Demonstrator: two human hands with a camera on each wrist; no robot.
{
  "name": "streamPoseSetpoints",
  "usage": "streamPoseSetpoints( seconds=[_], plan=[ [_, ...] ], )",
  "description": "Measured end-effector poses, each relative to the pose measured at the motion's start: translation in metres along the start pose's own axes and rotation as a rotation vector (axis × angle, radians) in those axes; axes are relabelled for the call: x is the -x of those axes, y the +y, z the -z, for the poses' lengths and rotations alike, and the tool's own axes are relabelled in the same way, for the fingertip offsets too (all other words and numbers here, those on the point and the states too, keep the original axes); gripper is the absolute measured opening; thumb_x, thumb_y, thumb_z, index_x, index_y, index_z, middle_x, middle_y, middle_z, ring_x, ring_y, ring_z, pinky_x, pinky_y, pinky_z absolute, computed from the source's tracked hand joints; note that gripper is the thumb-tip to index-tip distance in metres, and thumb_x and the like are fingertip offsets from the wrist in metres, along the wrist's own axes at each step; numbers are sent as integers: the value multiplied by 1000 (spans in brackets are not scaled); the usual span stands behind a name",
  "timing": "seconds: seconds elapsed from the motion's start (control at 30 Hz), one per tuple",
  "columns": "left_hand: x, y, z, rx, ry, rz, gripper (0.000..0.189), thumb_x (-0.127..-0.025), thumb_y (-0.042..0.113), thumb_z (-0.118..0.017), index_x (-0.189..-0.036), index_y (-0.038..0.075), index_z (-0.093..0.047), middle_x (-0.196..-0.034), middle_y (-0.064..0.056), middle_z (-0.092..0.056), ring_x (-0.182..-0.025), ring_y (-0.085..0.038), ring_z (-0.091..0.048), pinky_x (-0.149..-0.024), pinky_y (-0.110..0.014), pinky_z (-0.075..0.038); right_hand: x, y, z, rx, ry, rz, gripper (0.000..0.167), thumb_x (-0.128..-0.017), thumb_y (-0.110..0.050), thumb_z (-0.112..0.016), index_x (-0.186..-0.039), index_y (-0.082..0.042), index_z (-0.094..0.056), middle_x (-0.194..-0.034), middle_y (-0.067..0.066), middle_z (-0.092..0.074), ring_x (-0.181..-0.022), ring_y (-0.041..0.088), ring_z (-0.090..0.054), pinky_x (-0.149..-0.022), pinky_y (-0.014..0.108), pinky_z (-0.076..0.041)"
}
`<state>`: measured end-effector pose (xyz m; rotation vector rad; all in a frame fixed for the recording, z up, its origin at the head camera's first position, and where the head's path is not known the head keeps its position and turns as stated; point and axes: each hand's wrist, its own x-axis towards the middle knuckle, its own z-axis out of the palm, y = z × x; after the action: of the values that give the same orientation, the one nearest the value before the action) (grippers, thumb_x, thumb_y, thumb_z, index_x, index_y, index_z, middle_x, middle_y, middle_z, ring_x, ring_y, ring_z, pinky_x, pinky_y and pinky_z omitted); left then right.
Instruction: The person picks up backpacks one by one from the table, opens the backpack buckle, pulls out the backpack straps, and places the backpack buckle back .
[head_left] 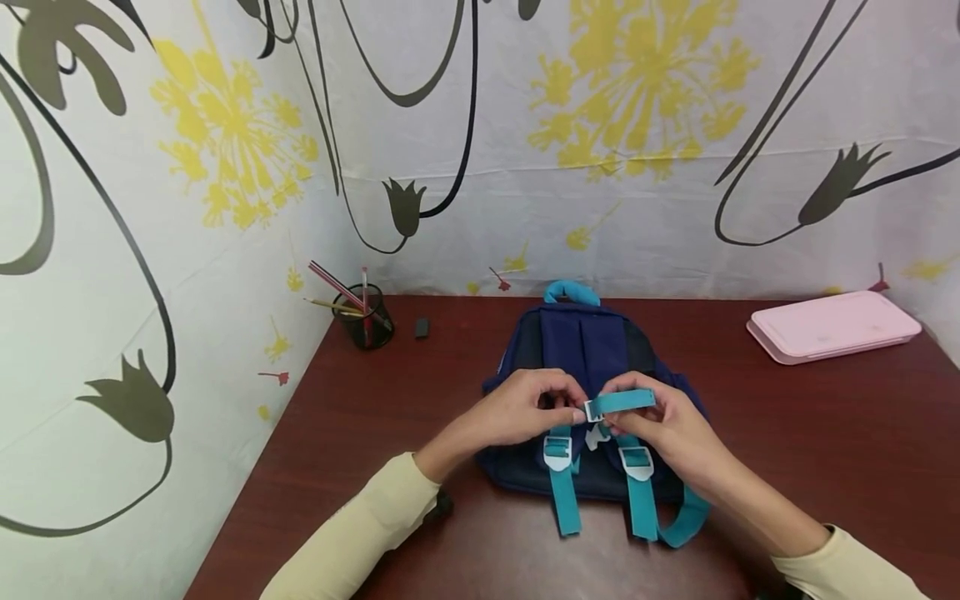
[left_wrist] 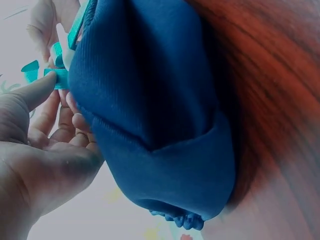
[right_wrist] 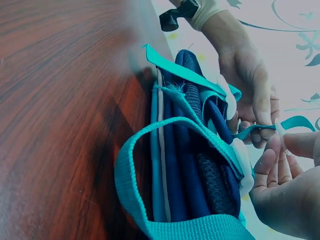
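Observation:
A dark blue backpack [head_left: 585, 342] lies on the table, its teal straps toward me. Above it, my left hand [head_left: 528, 407] pinches a teal strap [left_wrist: 57, 77] between thumb and fingers. Facing it, my right hand [head_left: 671, 425] pinches the small white buckle [right_wrist: 280, 131] threaded on that strap. The strap's loose end [head_left: 628, 401] sticks out to the right over the right hand's fingers. Below the hands, two white strap adjusters [head_left: 558, 452] sit on the shoulder straps, whose teal tails [head_left: 642, 508] hang toward the front. A white clip piece [head_left: 597, 436] shows just under the buckle.
At the back left, a black mesh cup [head_left: 369, 321] holds pens and pencils, with a small dark eraser-like block [head_left: 422, 328] beside it. A pink case [head_left: 834, 327] lies at the back right of the brown table [head_left: 420, 400]. Patterned white cloth [head_left: 480, 150] walls the back and left.

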<state>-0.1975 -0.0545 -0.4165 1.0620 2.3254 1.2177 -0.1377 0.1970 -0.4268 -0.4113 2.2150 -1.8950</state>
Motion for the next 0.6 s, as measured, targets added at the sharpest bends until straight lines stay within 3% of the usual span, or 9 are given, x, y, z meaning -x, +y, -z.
streamPoseSetpoints(
  seconds=[0.27,0.6],
  plan=[
    [2,-1,1,-30,-33,-13,8,-104,24,-70,-110,20,-74,-100,7,-67,-77,-16,-56,-66,-19,-44,2,2,4,-13,-5,-23,27,-107,-17,-64,-128,-2,-60,-108,-3,-70,-95,19,-71,-86,30,-62],
    [4,-4,3,-91,-19,-17,8,-104,23,-69,-110,20,-73,-99,7,-65,-81,-7,-56,-69,-18,-45,3,-1,4,-21,-6,-49,27,-106,-15,-65,-129,-1,-60,-109,-3,-71,-93,18,-73,-86,30,-62]
  ],
)
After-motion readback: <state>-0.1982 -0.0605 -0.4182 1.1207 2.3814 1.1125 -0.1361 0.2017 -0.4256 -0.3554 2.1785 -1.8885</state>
